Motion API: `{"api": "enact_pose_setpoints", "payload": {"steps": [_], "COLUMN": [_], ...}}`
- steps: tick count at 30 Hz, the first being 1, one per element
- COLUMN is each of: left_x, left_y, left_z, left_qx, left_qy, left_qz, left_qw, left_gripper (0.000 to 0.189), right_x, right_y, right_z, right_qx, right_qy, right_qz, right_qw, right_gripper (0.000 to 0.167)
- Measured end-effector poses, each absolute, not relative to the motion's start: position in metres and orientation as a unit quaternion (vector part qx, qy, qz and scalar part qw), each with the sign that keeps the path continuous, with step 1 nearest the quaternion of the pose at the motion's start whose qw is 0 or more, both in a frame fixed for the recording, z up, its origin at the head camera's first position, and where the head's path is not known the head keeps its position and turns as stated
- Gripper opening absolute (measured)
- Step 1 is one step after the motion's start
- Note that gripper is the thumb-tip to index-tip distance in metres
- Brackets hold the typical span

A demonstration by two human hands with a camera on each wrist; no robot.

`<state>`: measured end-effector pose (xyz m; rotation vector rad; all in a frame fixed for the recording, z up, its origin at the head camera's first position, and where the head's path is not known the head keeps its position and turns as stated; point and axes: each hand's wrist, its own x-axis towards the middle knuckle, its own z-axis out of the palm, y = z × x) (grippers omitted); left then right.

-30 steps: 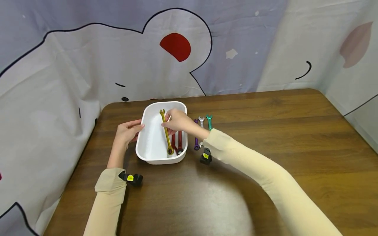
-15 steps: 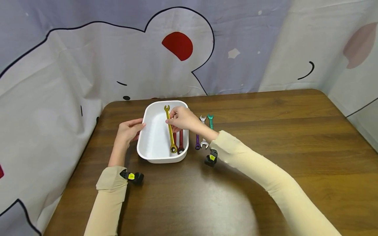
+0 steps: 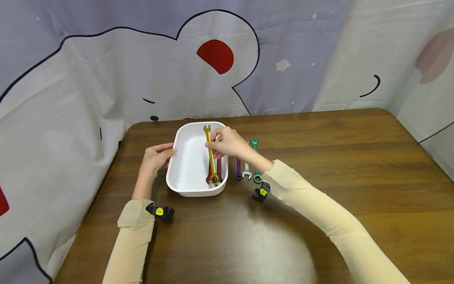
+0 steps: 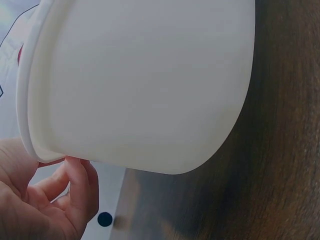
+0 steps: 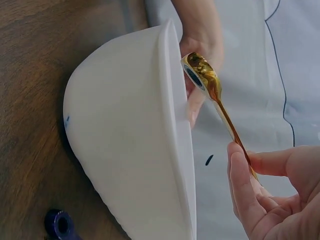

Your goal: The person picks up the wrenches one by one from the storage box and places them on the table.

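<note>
A white plastic bin point(image 3: 188, 161) stands on the table. At its left side my left hand point(image 3: 154, 159) grips the rim, thumb on top and fingers curled below the edge, as the left wrist view also shows. Above the bin's right part, my right hand point(image 3: 228, 142) pinches a gold combination wrench point(image 3: 212, 161) between thumb and fingers. Its open jaw points away and its ring end towards me. In the right wrist view the gold wrench point(image 5: 227, 120) is held clear of the rim. Beneath it, red wrenches point(image 3: 219, 169) lie along the bin's right wall, partly hidden.
Right of the bin, a purple wrench point(image 3: 239, 169), a silver wrench point(image 3: 246, 171) and a green wrench point(image 3: 255, 145) lie side by side on the wooden table point(image 3: 337, 157), partly covered by the right wrist. A printed curtain point(image 3: 142, 71) hangs behind the table.
My right hand has moved to the right with the gold wrench, from nearer the bin's middle to above the red wrenches. The left hand keeps its grip on the rim.
</note>
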<state>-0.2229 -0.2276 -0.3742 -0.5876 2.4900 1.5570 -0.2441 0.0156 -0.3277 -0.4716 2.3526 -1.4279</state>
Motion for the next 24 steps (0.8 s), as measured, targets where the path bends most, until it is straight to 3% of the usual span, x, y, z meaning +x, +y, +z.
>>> {"api": "enact_pose_setpoints", "payload": {"steps": [24], "left_x": [-0.221], "left_y": [-0.226], "left_z": [-0.374], "left_qx": [-0.193], "left_qy": [0.834], "left_qz": [0.513], "left_qw": [0.064], "left_gripper": [0.045], "right_x": [-0.246], "right_y": [0.055], "right_z": [-0.323], "right_qx": [-0.122], "right_qy": [0.813], "right_qz": [-0.540], "right_qw": [0.181], "right_gripper": [0.023]}}
